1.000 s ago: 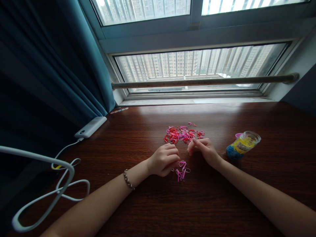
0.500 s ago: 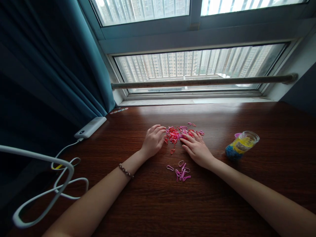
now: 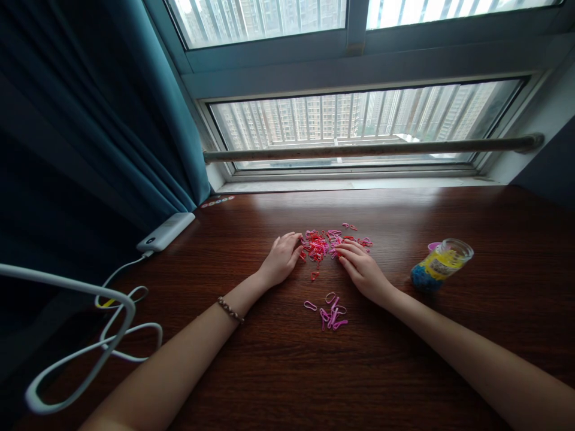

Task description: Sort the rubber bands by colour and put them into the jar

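Note:
A loose pile of red and pink plastic stitch markers lies between my hands on the brown wooden table. At its left edge rests my left hand, fingers loosely curved and the thumb apart, with nothing visible in it. My right hand reaches over the right side of the pile; its fingers are stretched out and touch the markers there, covering some of them. Closer to me sits a smaller group of pink-purple stitch markers, apart from both hands.
To the right, a clear jar with a yellow label and blue pieces inside stands beside a pink lid. A white power bank with a white cable lies left, by the blue curtain. A window is behind the table.
My right hand has drawn back slightly toward me, its fingers now closer together. My left hand's fingers have lowered a little at the pile's edge. The small pink-purple group looks the same.

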`<state>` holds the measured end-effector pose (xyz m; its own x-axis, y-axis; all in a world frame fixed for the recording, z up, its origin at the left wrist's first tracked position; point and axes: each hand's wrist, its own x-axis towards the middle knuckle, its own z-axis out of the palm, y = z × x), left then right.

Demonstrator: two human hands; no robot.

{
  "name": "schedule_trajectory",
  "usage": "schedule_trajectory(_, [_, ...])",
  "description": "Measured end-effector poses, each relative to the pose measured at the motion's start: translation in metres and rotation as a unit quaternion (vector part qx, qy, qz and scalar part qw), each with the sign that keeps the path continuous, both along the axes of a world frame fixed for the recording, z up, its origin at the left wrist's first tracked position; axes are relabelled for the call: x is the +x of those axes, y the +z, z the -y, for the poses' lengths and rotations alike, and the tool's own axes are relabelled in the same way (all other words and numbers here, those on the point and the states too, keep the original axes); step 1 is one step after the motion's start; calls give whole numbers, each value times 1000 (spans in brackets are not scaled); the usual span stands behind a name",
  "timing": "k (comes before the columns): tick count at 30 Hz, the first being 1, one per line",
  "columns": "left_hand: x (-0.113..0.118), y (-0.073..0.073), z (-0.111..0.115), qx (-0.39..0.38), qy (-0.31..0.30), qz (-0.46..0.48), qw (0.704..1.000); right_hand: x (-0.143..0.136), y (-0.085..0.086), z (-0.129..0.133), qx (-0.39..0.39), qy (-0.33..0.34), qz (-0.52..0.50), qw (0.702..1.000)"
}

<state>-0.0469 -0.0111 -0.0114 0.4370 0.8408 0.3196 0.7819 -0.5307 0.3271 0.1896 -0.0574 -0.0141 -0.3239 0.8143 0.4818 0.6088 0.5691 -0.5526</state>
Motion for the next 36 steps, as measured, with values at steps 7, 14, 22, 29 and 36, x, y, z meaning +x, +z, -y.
schedule_trajectory(7, [-2,-4,-4,45,5,28,999,-2,-1,5,-3,13,63,998])
schedule_trajectory(14, [-4,-4,-4,65,2,14,998,-1,0,4,-2,15,21,1000])
schedule_trajectory(22, [-5,-1,-3,69,24,37,997,2,2,2,6,-60,-102,993])
schedule_trajectory(29, [-6,3,-2,89,55,82,991,-2,-1,6,14,-12,52,998])
schedule_trajectory(36, [14,15,26,44,-64,209,975,-3,-3,6,-6,-30,105,994])
